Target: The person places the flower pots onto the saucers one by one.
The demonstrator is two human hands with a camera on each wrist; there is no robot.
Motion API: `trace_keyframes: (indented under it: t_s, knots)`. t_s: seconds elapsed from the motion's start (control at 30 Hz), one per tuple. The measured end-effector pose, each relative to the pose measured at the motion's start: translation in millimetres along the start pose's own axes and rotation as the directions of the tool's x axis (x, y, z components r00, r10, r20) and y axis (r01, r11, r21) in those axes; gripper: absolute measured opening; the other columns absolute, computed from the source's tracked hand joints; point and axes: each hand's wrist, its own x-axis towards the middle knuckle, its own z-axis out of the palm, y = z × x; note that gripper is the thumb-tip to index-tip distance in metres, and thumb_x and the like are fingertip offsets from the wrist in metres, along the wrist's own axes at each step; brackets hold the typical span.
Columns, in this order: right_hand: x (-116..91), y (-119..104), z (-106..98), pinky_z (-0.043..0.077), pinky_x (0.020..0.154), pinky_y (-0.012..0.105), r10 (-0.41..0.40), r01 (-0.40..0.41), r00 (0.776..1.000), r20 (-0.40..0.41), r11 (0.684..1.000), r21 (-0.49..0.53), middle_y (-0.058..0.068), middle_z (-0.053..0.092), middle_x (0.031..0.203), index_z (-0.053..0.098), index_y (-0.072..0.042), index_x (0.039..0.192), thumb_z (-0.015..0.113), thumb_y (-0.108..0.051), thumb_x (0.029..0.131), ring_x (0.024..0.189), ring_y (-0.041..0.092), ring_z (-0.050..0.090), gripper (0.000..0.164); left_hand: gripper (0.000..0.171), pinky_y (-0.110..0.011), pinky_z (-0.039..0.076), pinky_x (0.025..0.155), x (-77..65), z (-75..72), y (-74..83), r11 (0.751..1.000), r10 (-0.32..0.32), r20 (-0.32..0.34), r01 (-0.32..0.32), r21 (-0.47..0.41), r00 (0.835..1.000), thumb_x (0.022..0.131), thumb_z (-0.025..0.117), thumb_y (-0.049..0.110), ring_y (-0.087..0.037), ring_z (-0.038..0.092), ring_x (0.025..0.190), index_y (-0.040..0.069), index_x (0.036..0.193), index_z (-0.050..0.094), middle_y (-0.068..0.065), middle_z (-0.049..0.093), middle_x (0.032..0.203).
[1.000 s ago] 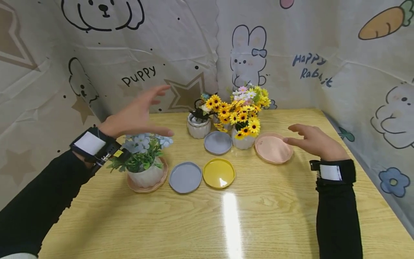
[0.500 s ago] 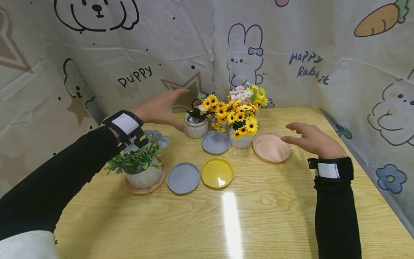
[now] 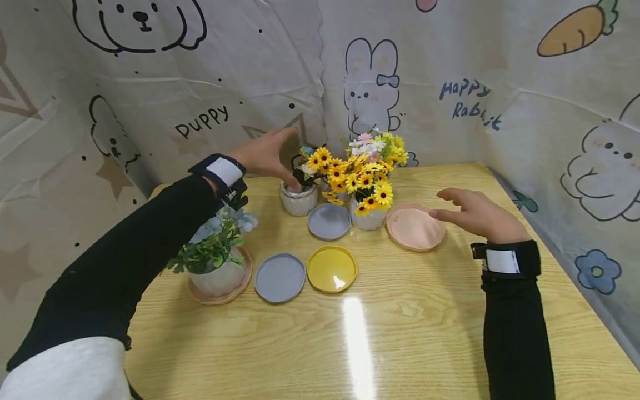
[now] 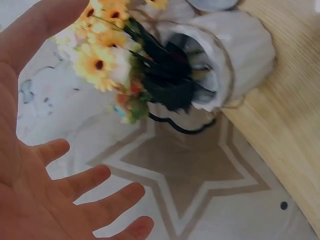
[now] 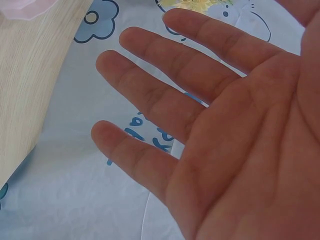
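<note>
At the far side of the table, the head view puts the left hand just beside a white flower pot, the right hand near a pink plate. Up close, the left wrist view reveals twine round that pot and the left fingers spread, empty, apart from it; the right wrist view shows the right fingers extended, holding nothing.
</note>
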Motion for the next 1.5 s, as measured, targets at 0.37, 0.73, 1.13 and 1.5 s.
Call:
trace_keyframes:
  t_s: [0.37, 0.73, 1.13, 1.5]
  knots:
    - [-1, 0, -2, 0.042, 0.111, 0.073, 0.028, -0.028, 1.000, -0.003, 1.000, -0.001, 0.037, 0.047, 0.154, 0.046, 0.009, 0.155, 0.063, -0.043, 0.107, 0.139, 0.057, 0.047, 0.072, 0.128, -0.068, 0.031, 0.122, 27.2, 16.3, -20.6, 0.995, -0.101, 0.046, 0.102, -0.016, 0.994, 0.079, 0.093, 0.045, -0.050, 0.025, 0.157, 0.014, 0.173, 0.012, -0.027, 0.011, 0.175]
    - [-4, -2, -4, 0.042, 0.111, 0.073, 0.047, -0.047, 0.999, -0.005, 0.999, 0.003, 0.034, 0.048, 0.156, 0.046, 0.007, 0.156, 0.062, -0.044, 0.107, 0.142, 0.056, 0.045, 0.072, 0.128, -0.067, 0.030, 0.123, 44.0, 35.4, -19.7, 0.986, -0.161, 0.124, 0.155, 0.056, 0.979, 0.079, 0.091, 0.051, -0.049, 0.021, 0.159, 0.009, 0.172, 0.014, -0.028, 0.012, 0.175]
    - [-5, 0, -1, 0.042, 0.111, 0.072, 0.039, -0.039, 0.999, -0.012, 0.999, 0.015, 0.034, 0.048, 0.156, 0.046, 0.008, 0.155, 0.063, -0.044, 0.107, 0.141, 0.056, 0.046, 0.073, 0.130, -0.066, 0.029, 0.124, 53.7, 59.7, -12.0, 0.979, -0.203, 0.162, 0.200, 0.033, 0.966, 0.080, 0.090, 0.052, -0.047, 0.019, 0.160, 0.011, 0.173, 0.010, -0.027, 0.009, 0.175]
    - [-4, -2, -1, 0.042, 0.111, 0.072, 0.030, -0.030, 0.999, -0.011, 0.999, 0.014, 0.033, 0.049, 0.156, 0.047, 0.007, 0.155, 0.063, -0.044, 0.107, 0.141, 0.056, 0.046, 0.072, 0.134, -0.059, 0.036, 0.123, 66.6, 79.5, -12.3, 0.968, -0.245, 0.113, 0.250, -0.026, 0.963, 0.076, 0.093, 0.052, -0.046, 0.030, 0.156, 0.012, 0.173, 0.009, -0.028, 0.015, 0.173]
